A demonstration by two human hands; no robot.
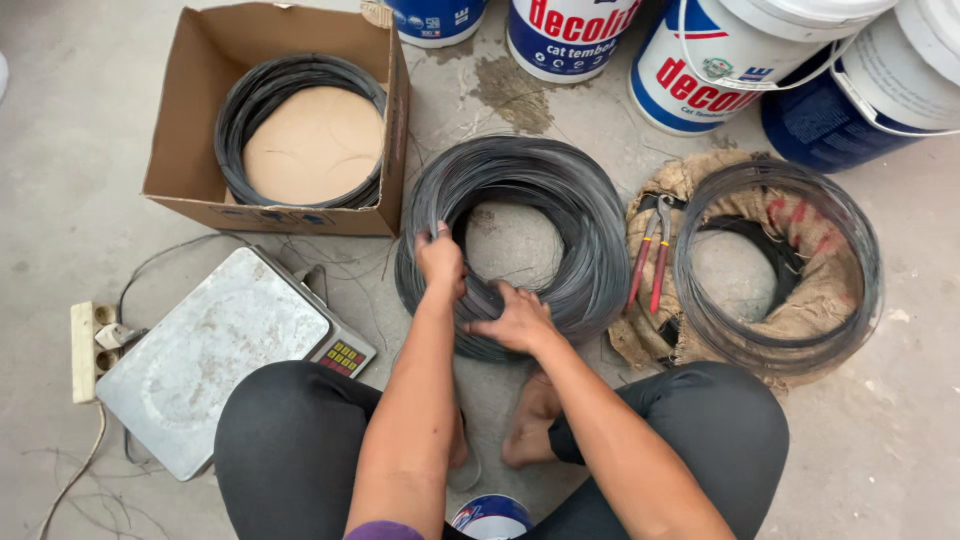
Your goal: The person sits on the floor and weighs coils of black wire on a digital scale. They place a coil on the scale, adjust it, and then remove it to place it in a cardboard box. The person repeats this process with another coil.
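Observation:
A thick coil of dark wire [560,190] lies flat on the concrete floor in front of me. My left hand [441,262] grips the coil's near-left part, fingers curled over the strands. My right hand [518,322] rests on the coil's near edge, palm down with fingers spread across the wire. My bare feet and dark trousers show below the coil.
A cardboard box [180,110] holds another wire coil at the upper left. A metal-topped scale [215,350] and a power strip [85,350] sit at the left. At the right, a coil on burlap [800,300] with red-handled pliers [652,262]. Paint buckets [700,70] line the back.

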